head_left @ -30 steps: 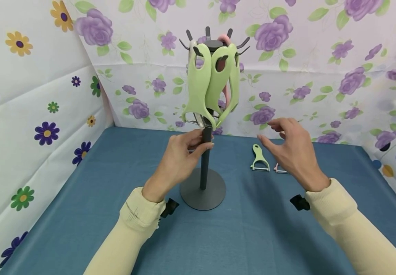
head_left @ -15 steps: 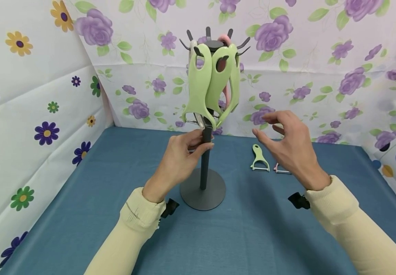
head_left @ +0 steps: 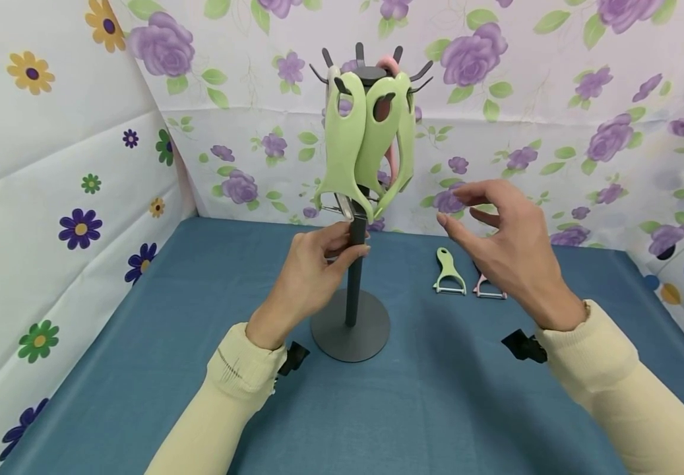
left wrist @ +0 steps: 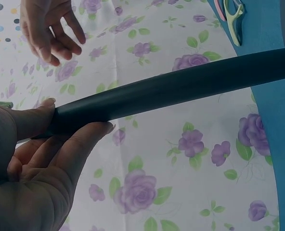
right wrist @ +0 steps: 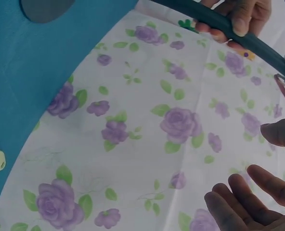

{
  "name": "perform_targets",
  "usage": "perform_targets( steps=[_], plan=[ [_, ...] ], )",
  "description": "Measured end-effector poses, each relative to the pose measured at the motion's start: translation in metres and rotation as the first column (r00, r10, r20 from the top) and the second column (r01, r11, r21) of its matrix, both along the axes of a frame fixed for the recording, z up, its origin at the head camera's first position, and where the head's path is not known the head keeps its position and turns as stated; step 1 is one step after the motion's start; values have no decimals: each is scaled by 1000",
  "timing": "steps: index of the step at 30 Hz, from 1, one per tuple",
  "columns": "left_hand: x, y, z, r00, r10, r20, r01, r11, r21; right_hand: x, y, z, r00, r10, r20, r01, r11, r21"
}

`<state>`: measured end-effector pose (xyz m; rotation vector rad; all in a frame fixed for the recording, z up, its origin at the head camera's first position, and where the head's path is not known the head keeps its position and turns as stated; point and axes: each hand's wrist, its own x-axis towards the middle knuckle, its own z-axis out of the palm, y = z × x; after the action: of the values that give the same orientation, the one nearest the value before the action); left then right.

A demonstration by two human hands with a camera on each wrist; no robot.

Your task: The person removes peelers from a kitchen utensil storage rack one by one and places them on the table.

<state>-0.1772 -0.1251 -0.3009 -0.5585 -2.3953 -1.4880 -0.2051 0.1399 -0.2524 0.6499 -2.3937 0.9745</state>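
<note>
A dark grey stand [head_left: 351, 290] with a round base rises upright from the table. Its pole is pinched between the thumb and fingers of my left hand [head_left: 312, 270], just below the hanging tools; the left wrist view shows this left hand [left wrist: 51, 154] gripping the pole [left wrist: 171, 91]. Several green peelers [head_left: 343, 142] hang from the hooks at the top, along with a pink peeler [head_left: 390, 64] and a whitish one partly hidden behind. To the right of the stand, my right hand [head_left: 510, 247] hovers in the air with thumb and fingers apart, holding nothing.
On the table's right side lie a green peeler [head_left: 447, 270] and a pink peeler [head_left: 487, 288], the latter partly covered by the right hand. Blue cloth [head_left: 425, 409] covers the table. Flowered sheets [head_left: 247, 119] hang behind and at the sides.
My right hand has shifted slightly, rising and drifting a little to the right over the last half second, so more of the pink peeler shows. The left hand and the stand stay in place.
</note>
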Motion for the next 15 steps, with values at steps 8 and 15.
perform_targets(
  steps=[8, 15],
  plan=[
    [1, 0, 1, 1000, 4, 4, -4, 1000, -1, 7, -5, 9, 1000, 19, -5, -19, 1000, -16],
    [1, 0, 0, 1000, 4, 2, -4, 1000, -6, 11, -10, 15, 999, 35, -25, -36, 999, -32]
  ],
)
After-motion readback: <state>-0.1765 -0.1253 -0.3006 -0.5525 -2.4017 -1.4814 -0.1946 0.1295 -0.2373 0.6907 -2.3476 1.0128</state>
